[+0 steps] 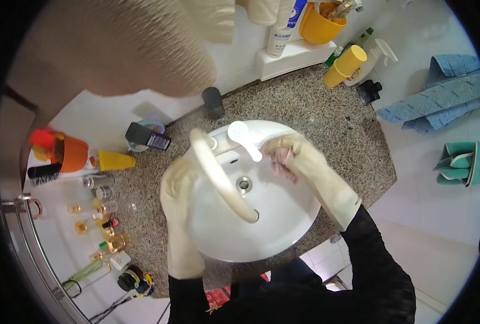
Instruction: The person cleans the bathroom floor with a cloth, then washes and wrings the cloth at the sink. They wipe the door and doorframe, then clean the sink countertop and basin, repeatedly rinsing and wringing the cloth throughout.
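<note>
Both my hands wear cream rubber gloves over black sleeves. My right hand [286,152] holds a crumpled pinkish cloth [282,164] at the right rim of the white washbasin [223,243], beside the faucet's white lever handle [245,141]. My left hand [178,182] is at the basin's left rim; it is blurred, and whether its fingers hold anything does not show. Between the hands, the curved cream faucet spout [219,178] arches over the basin. The metal drain [244,184] shows at the bottom, with no water seen in the bowl.
A dark cup [213,102] stands behind the basin on the granite counter [305,97]. Several small bottles, an orange cup [73,154] and a hairbrush [44,172] line the left side. At the back right are a yellow container [344,66] and a spray bottle [371,60]; blue towels [442,97] hang beyond.
</note>
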Motion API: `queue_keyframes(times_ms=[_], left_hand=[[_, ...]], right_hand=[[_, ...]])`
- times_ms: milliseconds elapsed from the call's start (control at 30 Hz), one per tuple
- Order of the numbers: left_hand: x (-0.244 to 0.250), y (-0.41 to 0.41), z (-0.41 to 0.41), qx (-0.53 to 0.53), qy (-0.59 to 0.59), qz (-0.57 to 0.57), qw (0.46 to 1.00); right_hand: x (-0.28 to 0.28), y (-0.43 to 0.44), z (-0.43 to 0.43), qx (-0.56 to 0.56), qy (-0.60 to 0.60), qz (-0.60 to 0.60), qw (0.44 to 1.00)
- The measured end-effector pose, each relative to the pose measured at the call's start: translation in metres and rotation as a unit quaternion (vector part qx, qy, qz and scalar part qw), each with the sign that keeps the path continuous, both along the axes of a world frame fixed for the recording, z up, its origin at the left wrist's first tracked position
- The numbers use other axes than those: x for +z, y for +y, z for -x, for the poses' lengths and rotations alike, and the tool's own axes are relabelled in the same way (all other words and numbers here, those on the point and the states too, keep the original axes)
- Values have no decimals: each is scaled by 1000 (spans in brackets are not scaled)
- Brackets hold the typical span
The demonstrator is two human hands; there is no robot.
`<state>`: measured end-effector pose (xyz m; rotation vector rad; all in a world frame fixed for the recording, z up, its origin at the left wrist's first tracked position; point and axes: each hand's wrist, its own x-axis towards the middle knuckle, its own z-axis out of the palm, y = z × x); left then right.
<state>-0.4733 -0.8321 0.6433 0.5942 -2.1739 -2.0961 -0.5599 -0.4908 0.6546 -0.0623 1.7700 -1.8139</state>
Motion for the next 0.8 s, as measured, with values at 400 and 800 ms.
queue_keyframes(times_ms=[400,800], left_hand=[[-11,3,-216,57,-115,-42,991],[14,5,-342,202,-80,-109,970]], right_hand=[[2,-40,-95,72,-18,7,997],[-93,-254,-47,164,540,-169,808]])
